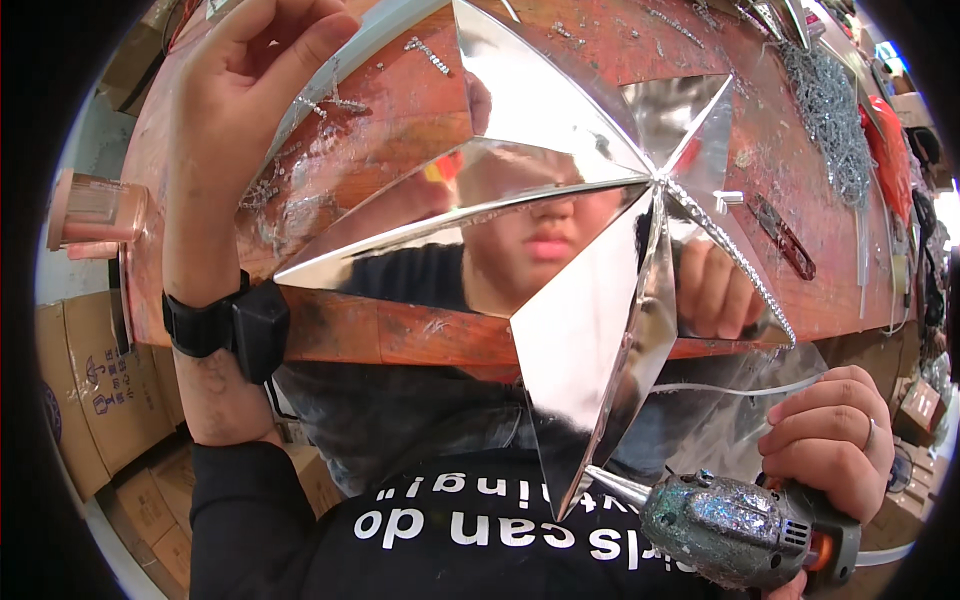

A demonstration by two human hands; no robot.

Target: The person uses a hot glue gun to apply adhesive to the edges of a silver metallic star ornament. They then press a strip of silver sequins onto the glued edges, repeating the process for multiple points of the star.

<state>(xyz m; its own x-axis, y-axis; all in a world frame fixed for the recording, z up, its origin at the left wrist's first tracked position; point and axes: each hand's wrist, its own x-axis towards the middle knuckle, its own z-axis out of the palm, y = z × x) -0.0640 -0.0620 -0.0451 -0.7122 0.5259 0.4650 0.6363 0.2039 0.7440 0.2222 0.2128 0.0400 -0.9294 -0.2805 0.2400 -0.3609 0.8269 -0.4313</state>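
A large mirrored silver star (590,290) with raised folds overhangs the front edge of the table. One of its ridges, toward the right, carries a string of small sparkling rhinestones (733,247). My right hand (830,435) is wrapped round a grey, glue-smeared hot glue gun (725,525). The gun's metal nozzle touches or nearly touches the star's lowest point. Raised at the upper left, my left hand (255,75) has its fingers curled in and the thumb against them; what they may hold cannot be made out. Short rhinestone strips (430,55) lie near that hand.
The reddish wooden table (400,335) is strewn with glittery scraps. A red utility knife (783,237) lies right of the star, near a tangled heap of silvery strands (835,125). A pinkish cup (100,212) stands at the left edge; cardboard boxes (110,370) are below it.
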